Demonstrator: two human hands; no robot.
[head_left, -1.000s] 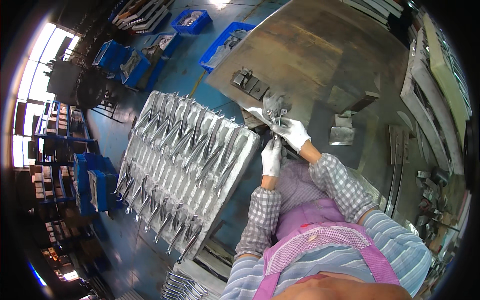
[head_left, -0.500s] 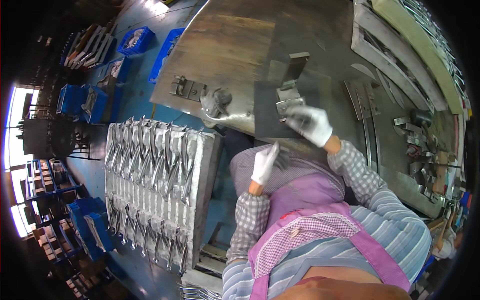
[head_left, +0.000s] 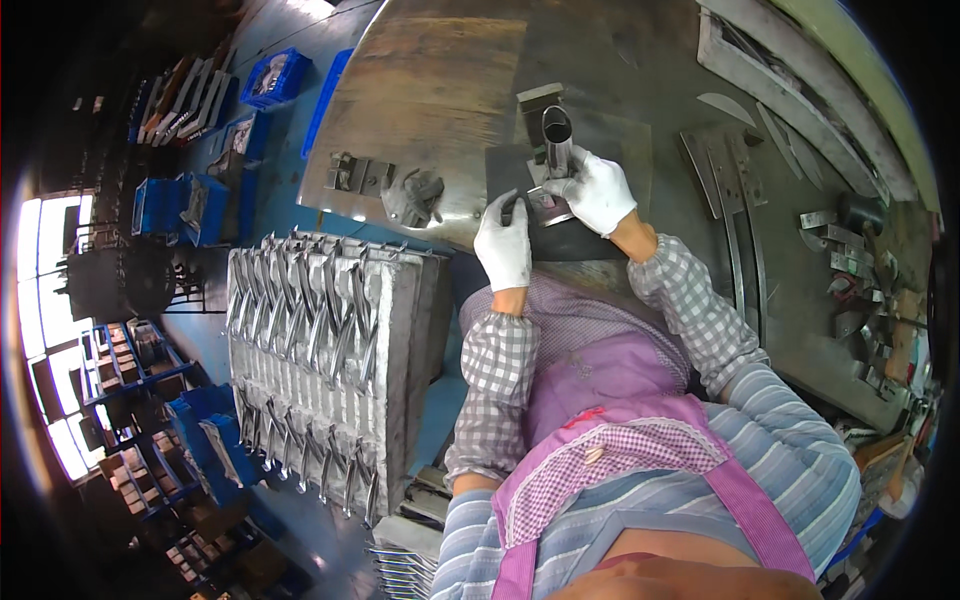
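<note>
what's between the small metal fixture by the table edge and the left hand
In the head view, a crumpled grey bundle lies between the metal fixture and the left hand.

At 1 o'clock we see a silver tube (head_left: pixel 557 150) and a white right glove (head_left: pixel 597 195), with a white left glove (head_left: pixel 503 245) at 12 and grey-and-white checked sleeves (head_left: pixel 500 350). Our apron (head_left: pixel 600 375), at 5, is pinkish purple with a pink-and-white checked bib (head_left: pixel 650 452), and our blue shirt (head_left: pixel 790 430), at 4, has white stripes. We find a brown and dark-grey table (head_left: pixel 430 70) at 12, a pale grey tray (head_left: pixel 405 350) at 9 and a blue tub (head_left: pixel 275 88) between 10 and 11.
</note>
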